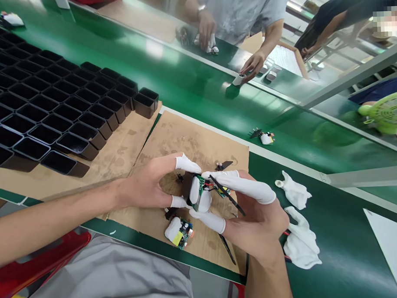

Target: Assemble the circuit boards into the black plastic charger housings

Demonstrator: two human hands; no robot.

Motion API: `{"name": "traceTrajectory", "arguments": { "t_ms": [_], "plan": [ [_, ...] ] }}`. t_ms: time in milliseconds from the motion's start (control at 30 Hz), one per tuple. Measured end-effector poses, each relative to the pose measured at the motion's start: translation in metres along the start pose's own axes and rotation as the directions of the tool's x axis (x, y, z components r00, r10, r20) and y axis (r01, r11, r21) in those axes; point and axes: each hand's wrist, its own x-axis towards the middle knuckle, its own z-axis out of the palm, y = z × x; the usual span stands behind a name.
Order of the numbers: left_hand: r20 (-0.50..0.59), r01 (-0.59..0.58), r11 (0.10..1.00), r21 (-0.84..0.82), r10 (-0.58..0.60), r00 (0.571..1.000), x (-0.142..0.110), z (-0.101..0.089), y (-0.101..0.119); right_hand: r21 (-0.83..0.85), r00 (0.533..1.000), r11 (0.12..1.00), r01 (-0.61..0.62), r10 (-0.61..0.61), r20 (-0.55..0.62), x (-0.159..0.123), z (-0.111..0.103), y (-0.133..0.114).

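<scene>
Both my hands wear white finger cots and meet over a brown cardboard mat [191, 140]. My left hand [150, 185] pinches a small white part with a green circuit board [198, 194] between thumb and forefinger. My right hand [253, 212] grips the same part from the right, with red wires and a thin black strip [229, 198] running past its fingers. A second white part with a circuit board [178, 231] lies on the mat just below my hands.
A black tray of square cells [47, 115] fills the left. Crumpled white gloves [299, 232] lie to the right. A small assembled part [266, 138] rides the green conveyor belt [189, 79]. Across it, another person's hands [254, 62] handle white parts. A green fan [386, 112] stands right.
</scene>
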Motion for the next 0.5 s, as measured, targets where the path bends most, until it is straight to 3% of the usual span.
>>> {"name": "traceTrajectory", "arguments": {
  "t_ms": [500],
  "plan": [
    [0.009, 0.049, 0.999, -0.012, -0.049, 0.999, -0.0017, 0.0016, 0.0007, -0.060, 0.994, 0.998, -0.003, 0.010, 0.110, 0.0003, -0.0028, 0.0077]
  ]
}}
